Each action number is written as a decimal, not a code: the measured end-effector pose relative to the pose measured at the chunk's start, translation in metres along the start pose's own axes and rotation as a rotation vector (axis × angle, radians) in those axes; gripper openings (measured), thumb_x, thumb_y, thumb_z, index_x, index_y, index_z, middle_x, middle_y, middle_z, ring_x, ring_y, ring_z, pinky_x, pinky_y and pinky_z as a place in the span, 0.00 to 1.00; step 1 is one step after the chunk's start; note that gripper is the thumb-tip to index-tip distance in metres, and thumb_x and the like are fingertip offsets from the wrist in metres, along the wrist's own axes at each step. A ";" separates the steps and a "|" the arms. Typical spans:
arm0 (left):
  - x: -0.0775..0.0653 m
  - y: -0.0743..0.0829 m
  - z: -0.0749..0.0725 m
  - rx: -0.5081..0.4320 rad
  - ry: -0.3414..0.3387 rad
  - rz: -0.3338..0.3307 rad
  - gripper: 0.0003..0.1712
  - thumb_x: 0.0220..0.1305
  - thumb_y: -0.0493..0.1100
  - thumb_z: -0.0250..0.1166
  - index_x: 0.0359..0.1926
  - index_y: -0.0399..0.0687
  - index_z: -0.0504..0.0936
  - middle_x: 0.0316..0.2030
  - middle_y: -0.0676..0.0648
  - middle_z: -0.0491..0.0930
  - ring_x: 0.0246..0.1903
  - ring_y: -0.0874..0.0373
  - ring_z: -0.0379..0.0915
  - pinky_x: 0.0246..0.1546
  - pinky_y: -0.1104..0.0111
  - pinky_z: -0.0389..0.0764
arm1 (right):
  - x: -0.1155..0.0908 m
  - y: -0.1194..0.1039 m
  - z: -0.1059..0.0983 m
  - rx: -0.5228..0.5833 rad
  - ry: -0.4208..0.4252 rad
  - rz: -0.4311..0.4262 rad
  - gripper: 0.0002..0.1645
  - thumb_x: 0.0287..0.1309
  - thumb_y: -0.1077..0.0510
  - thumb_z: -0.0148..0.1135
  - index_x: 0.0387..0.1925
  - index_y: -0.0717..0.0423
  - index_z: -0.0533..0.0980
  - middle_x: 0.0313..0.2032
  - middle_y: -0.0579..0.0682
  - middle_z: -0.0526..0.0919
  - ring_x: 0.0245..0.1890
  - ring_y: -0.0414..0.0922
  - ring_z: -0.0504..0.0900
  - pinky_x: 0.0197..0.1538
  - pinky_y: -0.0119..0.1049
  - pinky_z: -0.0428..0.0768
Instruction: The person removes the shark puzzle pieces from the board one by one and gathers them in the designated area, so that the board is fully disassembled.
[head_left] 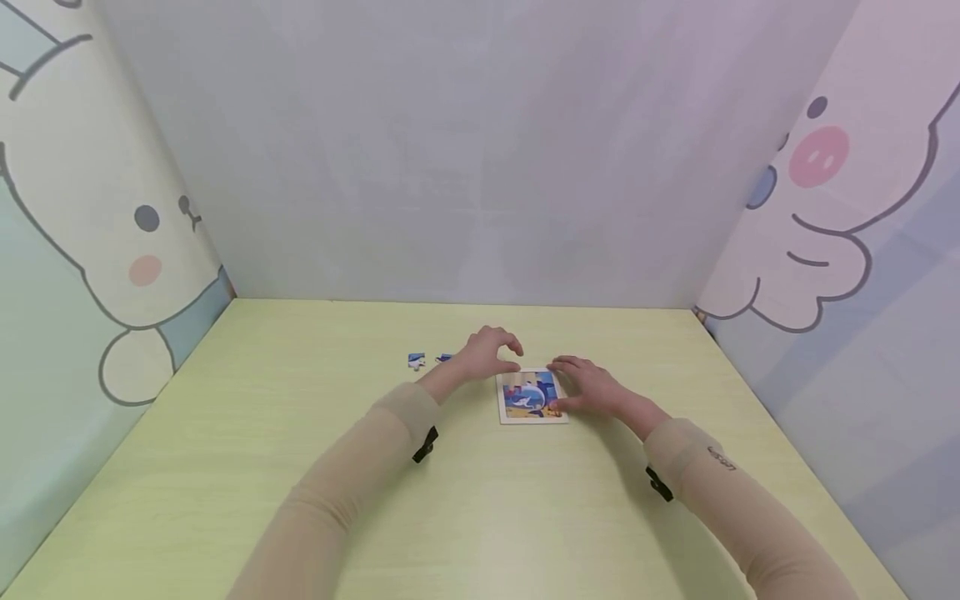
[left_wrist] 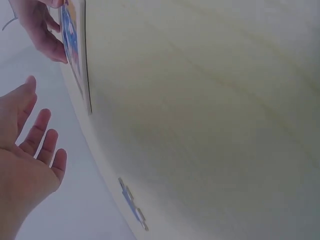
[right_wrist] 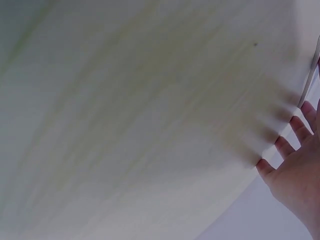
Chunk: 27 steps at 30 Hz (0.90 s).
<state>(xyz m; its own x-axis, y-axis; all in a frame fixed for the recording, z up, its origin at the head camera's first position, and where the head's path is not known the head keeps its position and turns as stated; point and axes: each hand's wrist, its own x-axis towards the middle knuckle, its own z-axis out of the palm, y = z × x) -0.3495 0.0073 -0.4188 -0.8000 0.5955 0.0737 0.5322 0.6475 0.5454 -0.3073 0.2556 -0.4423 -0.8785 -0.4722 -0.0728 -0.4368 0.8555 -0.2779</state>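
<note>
The square picture puzzle (head_left: pixel 528 397), its flat pieces printed in blue, white and orange inside a smooth pale frame (head_left: pixel 533 421), lies flat on a tabletop (head_left: pixel 480 517) streaked like light wood grain. By its far left corner, the left hand (head_left: pixel 483 353) is poised, thumb and fingers apart in a loose curve around nothing. At its right side is the right hand (head_left: pixel 592 387), fingers spread apart, thumb against the near part of that side and fingertips down about the far right corner; how firmly it presses, I can't tell. Left of the puzzle, well apart from it, sits a knobbly loose piece (head_left: pixel 416 360) in blue and white, and nearer to it a second piece (head_left: pixel 444 358), partly hidden by the left hand. Soft beige sleeves (head_left: pixel 330 492) wrinkle on the near side of the puzzle.
</note>
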 end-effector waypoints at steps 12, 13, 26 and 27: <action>0.017 0.008 0.027 0.055 -0.104 -0.027 0.12 0.61 0.51 0.64 0.46 0.60 0.82 0.53 0.51 0.75 0.57 0.51 0.64 0.59 0.49 0.60 | 0.000 0.002 0.001 -0.006 0.004 0.004 0.46 0.51 0.35 0.64 0.66 0.52 0.64 0.68 0.58 0.61 0.66 0.62 0.58 0.59 0.66 0.59; 0.017 0.009 0.029 0.072 -0.111 -0.029 0.12 0.61 0.51 0.64 0.46 0.61 0.82 0.53 0.51 0.75 0.57 0.51 0.64 0.59 0.49 0.60 | 0.000 0.003 0.001 -0.007 0.004 0.003 0.46 0.51 0.35 0.64 0.66 0.52 0.63 0.68 0.58 0.61 0.66 0.62 0.58 0.60 0.66 0.59; 0.017 0.018 0.034 0.144 -0.131 -0.025 0.10 0.61 0.51 0.65 0.42 0.60 0.84 0.52 0.51 0.75 0.56 0.51 0.64 0.56 0.51 0.63 | -0.002 0.001 0.000 -0.010 0.022 -0.021 0.44 0.53 0.37 0.64 0.66 0.54 0.64 0.67 0.59 0.61 0.66 0.62 0.60 0.59 0.66 0.60; 0.017 0.019 0.034 0.139 -0.132 -0.030 0.09 0.61 0.51 0.65 0.42 0.59 0.85 0.53 0.50 0.75 0.56 0.51 0.64 0.56 0.51 0.63 | -0.002 0.001 0.000 -0.010 0.022 -0.021 0.44 0.53 0.37 0.64 0.66 0.54 0.64 0.67 0.59 0.61 0.66 0.62 0.60 0.60 0.66 0.60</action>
<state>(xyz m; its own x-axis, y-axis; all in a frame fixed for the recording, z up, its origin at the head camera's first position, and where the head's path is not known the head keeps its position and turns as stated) -0.3438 0.0454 -0.4357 -0.7777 0.6262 -0.0555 0.5494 0.7198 0.4243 -0.3059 0.2568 -0.4427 -0.8733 -0.4850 -0.0461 -0.4567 0.8479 -0.2693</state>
